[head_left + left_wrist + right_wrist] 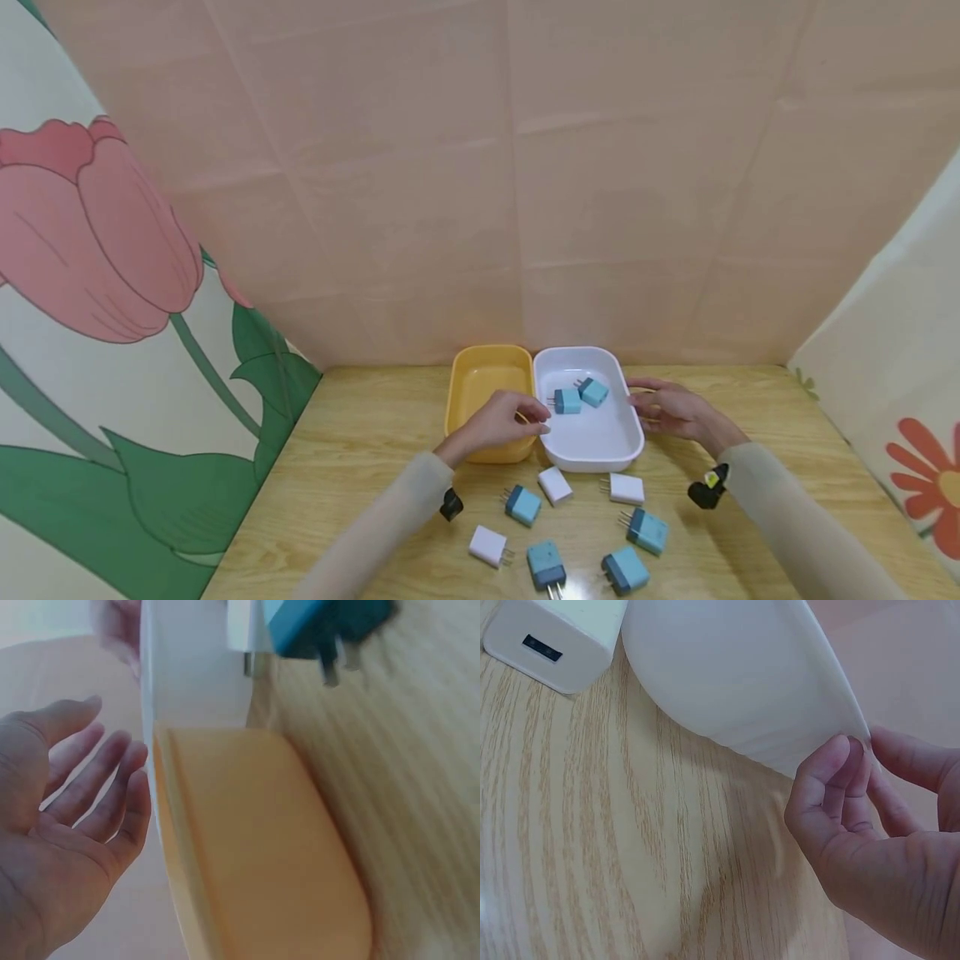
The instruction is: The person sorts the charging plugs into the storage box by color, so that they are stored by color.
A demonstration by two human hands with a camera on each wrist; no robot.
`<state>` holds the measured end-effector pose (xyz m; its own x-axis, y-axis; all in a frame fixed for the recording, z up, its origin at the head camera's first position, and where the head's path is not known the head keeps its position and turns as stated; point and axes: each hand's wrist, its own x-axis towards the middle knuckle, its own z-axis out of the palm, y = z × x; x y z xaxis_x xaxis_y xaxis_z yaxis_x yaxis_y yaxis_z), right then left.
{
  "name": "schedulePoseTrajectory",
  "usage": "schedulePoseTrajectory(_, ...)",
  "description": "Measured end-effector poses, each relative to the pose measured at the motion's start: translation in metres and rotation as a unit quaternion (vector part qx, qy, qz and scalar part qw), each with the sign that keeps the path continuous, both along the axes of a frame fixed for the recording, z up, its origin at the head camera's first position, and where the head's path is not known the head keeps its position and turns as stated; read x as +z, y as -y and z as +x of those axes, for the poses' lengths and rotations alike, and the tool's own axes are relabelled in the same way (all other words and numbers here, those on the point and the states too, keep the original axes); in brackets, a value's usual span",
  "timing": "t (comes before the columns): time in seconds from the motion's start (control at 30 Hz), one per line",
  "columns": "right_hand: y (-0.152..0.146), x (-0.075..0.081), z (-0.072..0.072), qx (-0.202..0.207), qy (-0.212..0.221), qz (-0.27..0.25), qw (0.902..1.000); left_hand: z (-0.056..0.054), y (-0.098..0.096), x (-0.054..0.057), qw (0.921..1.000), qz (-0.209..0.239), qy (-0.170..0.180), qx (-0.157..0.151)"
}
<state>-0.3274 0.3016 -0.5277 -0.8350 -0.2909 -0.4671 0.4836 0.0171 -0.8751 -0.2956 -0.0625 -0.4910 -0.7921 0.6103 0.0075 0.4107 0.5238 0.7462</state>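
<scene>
My right hand [671, 410] pinches the right rim of a white plastic tray [592, 454]; in the right wrist view the fingers [825, 780] bend against its outer wall. Two blue USB charger plugs [594, 392] lie inside that tray. Over the seam between the white tray and a yellow tray [491, 357] hovers my left hand [504, 421], its fingers loosely bent with nothing between them. The left wrist view shows the left palm [67, 862] bare, beside the yellow tray's rim.
In front of the trays, three white charger plugs [489, 546] and several blue charger plugs [522, 506] are scattered over the wooden table [360, 475]. A pinkish cloth wall [517, 208] rises right behind the trays. Flower-patterned sheets [97, 242] flank both sides.
</scene>
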Motion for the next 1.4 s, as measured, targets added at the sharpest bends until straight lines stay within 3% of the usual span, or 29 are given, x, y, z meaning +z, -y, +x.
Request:
schedulePoseTrajectory(0.2, 0.001, -0.001, 0.001, 0.001, -0.003, 0.003, 1.0, 0.011, 0.004, -0.005, 0.9998, -0.003, 0.004, -0.019)
schedulePoseTrajectory(0.6, 0.002, -0.002, 0.0, 0.003, -0.003, 0.01, 0.9999, 0.037, 0.01, -0.001, 0.998, 0.012, 0.014, -0.061)
schedulePoseTrajectory(0.9, 0.002, -0.003, 0.0, 0.0, 0.004, 0.001, 1.0, 0.052, 0.014, -0.005, 0.996, 0.019, -0.02, -0.085)
schedulePoseTrajectory(1.17, 0.002, -0.005, 0.001, 0.003, 0.005, 0.001, 1.0, 0.064, 0.022, -0.004, 0.9969, 0.023, -0.002, -0.075)
schedulePoseTrajectory(1.4, 0.003, -0.003, 0.002, 0.001, 0.002, 0.006, 1.0, 0.072, 0.028, -0.01, 0.9949, 0.029, 0.011, -0.096)
